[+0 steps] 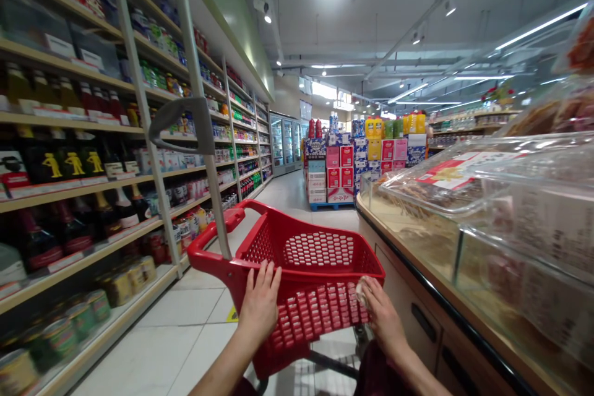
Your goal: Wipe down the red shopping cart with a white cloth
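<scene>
Head view — red cart (315, 276), against flat left hand (260, 303), and right hand (381, 315) gripping wipe (361, 292)

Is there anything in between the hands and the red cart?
Only at the right hand: what looks like a white cloth is between its fingers and the cart, by the upper corner of the near side. Nothing visible stands between the left hand and the cart.

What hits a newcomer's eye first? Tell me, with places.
First, the red perforated plastic shopping cart at centre, the bare left hand on its side and the bare right hand holding a crumpled whitish cloth near its right corner. Then the grey looped plastic handle on a silver metal pole at left.
</scene>
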{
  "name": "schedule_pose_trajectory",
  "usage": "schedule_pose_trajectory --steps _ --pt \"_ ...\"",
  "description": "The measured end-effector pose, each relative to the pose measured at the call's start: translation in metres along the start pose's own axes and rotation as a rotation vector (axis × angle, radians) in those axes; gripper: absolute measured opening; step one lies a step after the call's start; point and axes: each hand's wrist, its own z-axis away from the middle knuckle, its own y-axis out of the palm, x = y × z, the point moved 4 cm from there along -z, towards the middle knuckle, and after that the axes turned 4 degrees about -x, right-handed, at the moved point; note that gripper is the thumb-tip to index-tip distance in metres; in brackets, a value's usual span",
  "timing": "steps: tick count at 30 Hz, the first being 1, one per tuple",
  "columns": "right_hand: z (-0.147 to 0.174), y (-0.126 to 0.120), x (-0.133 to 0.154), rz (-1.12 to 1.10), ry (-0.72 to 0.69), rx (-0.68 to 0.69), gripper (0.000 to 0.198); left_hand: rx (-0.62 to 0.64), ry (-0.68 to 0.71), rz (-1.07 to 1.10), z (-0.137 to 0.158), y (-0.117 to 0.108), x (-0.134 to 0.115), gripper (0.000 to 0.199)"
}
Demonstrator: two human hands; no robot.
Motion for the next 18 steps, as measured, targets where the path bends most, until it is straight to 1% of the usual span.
schedule_pose_trajectory --steps 2,3,7,8,9,11,12,13,14,15,17,18 --pt "0.011 0.0 -0.012 0.0 0.064 0.018 0.056 -0.004 0.009 -0.006 0.001 0.0 0.0 0.06" --pt "0.014 -0.002 -0.017 -0.002 0.09 0.004 0.056 -0.008 0.011 -0.012 0.001 0.0 0.001 0.06" --pt "0.011 -0.015 -0.031 -0.005 0.131 -0.085 0.056 -0.023 0.004 -0.024 0.002 0.001 0.002 0.061" --pt "0.011 -0.016 -0.037 0.008 0.157 -0.083 0.055 -0.024 0.001 -0.019 0.002 0.001 0.002 0.061" --pt "0.013 -0.015 -0.043 0.027 0.194 -0.055 0.053 -0.023 -0.002 -0.013 0.002 0.001 0.002 0.061" --pt "0.02 -0.009 -0.054 0.06 0.276 0.043 0.049 -0.021 -0.011 -0.003 0.002 0.002 0.002 0.062" --pt "0.024 -0.007 -0.056 0.065 0.3 0.081 0.047 -0.021 -0.013 0.001 0.003 0.002 0.001 0.062" --pt "0.024 -0.007 -0.056 0.058 0.306 0.087 0.047 -0.02 -0.013 0.003 0.003 0.002 0.001 0.062" --pt "0.021 -0.009 -0.053 0.04 0.296 0.055 0.048 -0.02 -0.013 0.003 0.003 0.003 0.001 0.063" --pt "0.015 -0.014 -0.046 0.014 0.271 -0.008 0.05 -0.021 -0.011 0.001 0.003 0.003 0.001 0.063" --pt "-0.005 -0.025 -0.031 -0.037 0.199 -0.155 0.051 -0.024 -0.009 -0.002 0.003 0.003 0.0 0.063" --pt "-0.016 -0.029 -0.023 -0.051 0.165 -0.208 0.051 -0.025 -0.009 -0.005 0.003 0.003 0.001 0.063"
